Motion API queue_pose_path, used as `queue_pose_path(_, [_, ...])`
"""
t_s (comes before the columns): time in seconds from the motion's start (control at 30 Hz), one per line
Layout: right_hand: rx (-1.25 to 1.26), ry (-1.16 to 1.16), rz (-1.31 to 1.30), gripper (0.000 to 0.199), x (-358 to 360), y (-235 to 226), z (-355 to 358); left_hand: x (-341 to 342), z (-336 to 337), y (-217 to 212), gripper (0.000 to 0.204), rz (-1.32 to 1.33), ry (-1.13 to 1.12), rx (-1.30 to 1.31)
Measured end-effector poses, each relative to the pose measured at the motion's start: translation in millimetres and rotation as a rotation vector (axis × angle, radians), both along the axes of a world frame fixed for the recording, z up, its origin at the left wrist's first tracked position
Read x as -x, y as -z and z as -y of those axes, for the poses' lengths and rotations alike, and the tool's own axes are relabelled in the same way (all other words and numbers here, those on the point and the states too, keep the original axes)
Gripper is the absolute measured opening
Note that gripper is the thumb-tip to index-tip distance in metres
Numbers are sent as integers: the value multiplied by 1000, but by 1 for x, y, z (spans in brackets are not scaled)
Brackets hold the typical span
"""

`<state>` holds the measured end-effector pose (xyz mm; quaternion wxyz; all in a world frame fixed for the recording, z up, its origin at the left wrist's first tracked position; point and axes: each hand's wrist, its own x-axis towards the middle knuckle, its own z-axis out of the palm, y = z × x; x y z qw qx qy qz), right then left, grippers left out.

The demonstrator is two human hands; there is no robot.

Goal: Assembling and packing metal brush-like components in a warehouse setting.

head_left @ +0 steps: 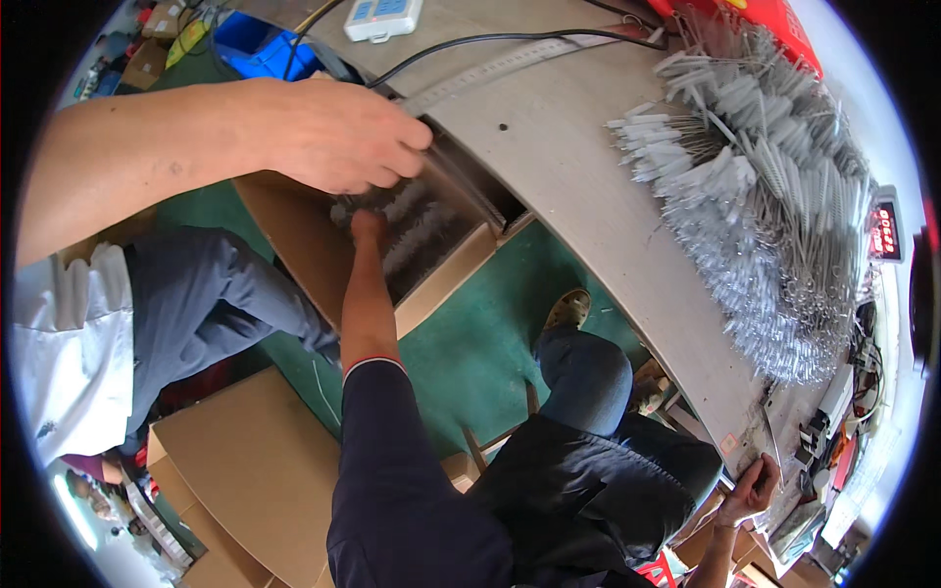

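My left hand (369, 227) reaches down into an open cardboard carton (453, 277) beside the bench; its fingers are hidden. Clear plastic and whitish pieces (417, 211) lie in the carton around it. A co-worker's hand (343, 135) comes from the left, over the carton just above my hand. At the lower right, my right hand (750, 490) rests at the bench edge, fingers curled; what they hold, if anything, is hidden. A thin metal strip (774, 436) lies close to its fingertips. Small wire-handled brushes (760, 216) form a large heap on the bench.
The pale bench (578, 167) carries a metal ruler (510, 69), a black cable (470, 39) and a white device (382, 18). A red-digit display (885, 230) stands beyond the brushes. A blue bin (260, 47) and a large carton (250, 470) flank the co-worker's legs (211, 289).
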<state>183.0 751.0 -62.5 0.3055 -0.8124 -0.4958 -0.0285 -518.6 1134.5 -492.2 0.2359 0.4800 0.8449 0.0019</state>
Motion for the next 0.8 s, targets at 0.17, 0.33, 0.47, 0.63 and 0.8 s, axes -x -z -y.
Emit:
queue_pose_path(0.17, [-55, -80, -37, 9, -2, 8, -14, 28, 22, 5, 28, -572, 475, -18])
queue_pose_path(0.33, [-95, -137, 71, 13, 21, -16, -42, -5, 49, -79, 31, 514, 27, -392])
queue_pose_path(0.47, [-175, -143, 60, 12, 11, -35, -27, -122, 98, -207, 17, 651, 69, -643])
queue_pose_path(0.63, [-236, -201, 29, 13, 5, -34, -19, -230, 170, -393, 16, 771, 107, -888])
queue_pose_path(0.8, [-323, -228, 42, 12, -1, -26, -13, -336, 157, -529, 22, 812, 592, -901])
